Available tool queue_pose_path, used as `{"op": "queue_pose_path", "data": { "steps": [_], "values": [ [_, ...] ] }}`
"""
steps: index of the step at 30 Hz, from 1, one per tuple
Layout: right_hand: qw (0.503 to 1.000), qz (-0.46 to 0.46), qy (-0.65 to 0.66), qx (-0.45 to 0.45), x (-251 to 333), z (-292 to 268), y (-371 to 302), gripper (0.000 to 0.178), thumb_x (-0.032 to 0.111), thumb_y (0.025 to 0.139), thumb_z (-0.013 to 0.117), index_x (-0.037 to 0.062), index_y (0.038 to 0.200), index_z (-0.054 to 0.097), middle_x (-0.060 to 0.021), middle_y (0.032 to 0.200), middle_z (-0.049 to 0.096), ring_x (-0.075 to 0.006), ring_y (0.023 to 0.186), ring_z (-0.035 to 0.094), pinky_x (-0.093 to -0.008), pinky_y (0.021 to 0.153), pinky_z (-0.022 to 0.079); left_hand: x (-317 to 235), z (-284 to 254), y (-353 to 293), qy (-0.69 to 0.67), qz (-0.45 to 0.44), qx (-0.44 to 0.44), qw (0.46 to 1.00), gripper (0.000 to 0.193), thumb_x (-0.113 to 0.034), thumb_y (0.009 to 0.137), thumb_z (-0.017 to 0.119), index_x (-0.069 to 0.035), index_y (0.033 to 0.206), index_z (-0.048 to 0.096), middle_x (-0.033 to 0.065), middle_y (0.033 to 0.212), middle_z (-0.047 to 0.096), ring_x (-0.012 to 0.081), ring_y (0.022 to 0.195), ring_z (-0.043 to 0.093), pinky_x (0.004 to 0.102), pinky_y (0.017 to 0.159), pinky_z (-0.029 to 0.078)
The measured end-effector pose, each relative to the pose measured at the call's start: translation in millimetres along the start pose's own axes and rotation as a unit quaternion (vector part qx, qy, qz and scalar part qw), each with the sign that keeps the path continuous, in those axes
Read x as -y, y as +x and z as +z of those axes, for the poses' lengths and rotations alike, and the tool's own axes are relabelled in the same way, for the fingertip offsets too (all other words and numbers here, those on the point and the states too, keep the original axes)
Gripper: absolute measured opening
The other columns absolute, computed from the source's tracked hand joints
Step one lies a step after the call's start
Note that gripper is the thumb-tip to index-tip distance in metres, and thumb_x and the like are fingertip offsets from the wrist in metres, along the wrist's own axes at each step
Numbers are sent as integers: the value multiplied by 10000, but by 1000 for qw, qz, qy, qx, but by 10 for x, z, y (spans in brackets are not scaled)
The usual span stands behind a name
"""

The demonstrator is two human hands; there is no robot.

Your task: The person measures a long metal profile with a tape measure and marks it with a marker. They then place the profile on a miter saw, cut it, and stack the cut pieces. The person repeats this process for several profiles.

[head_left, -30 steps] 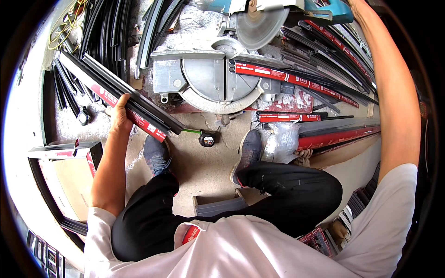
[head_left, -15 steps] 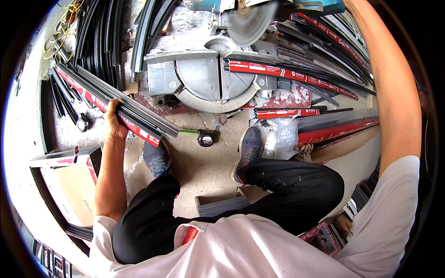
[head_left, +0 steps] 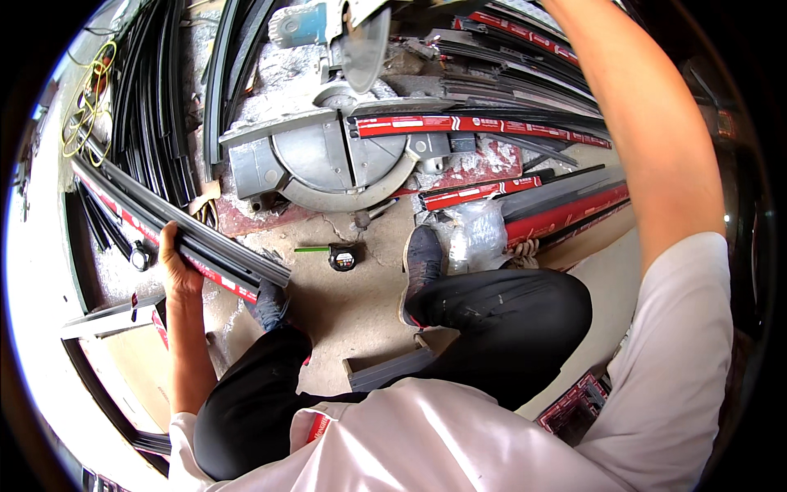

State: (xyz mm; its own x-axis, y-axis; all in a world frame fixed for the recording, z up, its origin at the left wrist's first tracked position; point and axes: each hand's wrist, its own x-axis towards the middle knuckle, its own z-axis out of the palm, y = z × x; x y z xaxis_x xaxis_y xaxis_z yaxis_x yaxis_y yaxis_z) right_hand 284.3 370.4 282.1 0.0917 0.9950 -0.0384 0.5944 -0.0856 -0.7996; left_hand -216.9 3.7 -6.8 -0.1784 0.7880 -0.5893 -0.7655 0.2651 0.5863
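Observation:
My left hand (head_left: 179, 267) is closed around a bundle of long dark metal profiles (head_left: 215, 243) with red film along one side. The bundle slants from the far left down over my left shoe. My right arm reaches up past the top edge, so its hand is out of sight. Near the top, a mitre saw's round blade (head_left: 366, 51) is raised above its grey metal base (head_left: 316, 156). Across the right part of that base lies a dark profile with a red wrapper (head_left: 443, 125), its end close to the slot.
A tape measure (head_left: 342, 257) with a green strip rests on the floor between my shoes. Dark profiles (head_left: 147, 90) are piled far left, and more (head_left: 516, 78) far right. Clear plastic wrap (head_left: 478, 235) is by my right shoe. A grey channel piece (head_left: 389, 366) lies between my legs.
The whole view has shifted, with the saw sitting further left and lower. The held bundle has come nearer me relative to the tape measure. My right hand has passed out of the frame.

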Motion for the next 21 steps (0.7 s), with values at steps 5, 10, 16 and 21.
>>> {"op": "queue_pose_path", "data": {
  "steps": [5,10,16,21],
  "values": [
    [977,-159,-25,-139,-632,-104,-119,404,421,988,565,54,954,730,-141,915,706,-218,803,645,-438,699,502,-255,-59,-202,5,33,10,999,198,-211,956,779,-64,1077,726,49,985,759,211,892,729,392,862,612],
    [983,-106,-147,-11,-1825,-327,-1930,206,263,959,645,73,953,725,-117,885,746,-217,829,726,-377,749,582,-533,-85,-408,6,69,7,998,183,-245,973,756,-79,1047,735,37,965,764,186,885,724,370,866,594],
    [987,148,-48,51,-3355,-473,-4074,215,233,945,671,53,1036,744,-143,929,765,-211,871,725,-382,783,566,-1066,-161,-653,9,91,-9,996,303,-292,962,762,-94,1183,700,36,1083,733,212,1024,684,410,993,541],
    [967,223,-116,36,-3542,-268,-5214,112,146,1005,649,53,997,712,-26,810,688,-93,743,653,-314,653,529,-1541,-84,-949,34,133,-36,990,273,-324,958,764,-97,1104,721,44,1090,730,216,1061,667,424,992,539]
  ]
}}
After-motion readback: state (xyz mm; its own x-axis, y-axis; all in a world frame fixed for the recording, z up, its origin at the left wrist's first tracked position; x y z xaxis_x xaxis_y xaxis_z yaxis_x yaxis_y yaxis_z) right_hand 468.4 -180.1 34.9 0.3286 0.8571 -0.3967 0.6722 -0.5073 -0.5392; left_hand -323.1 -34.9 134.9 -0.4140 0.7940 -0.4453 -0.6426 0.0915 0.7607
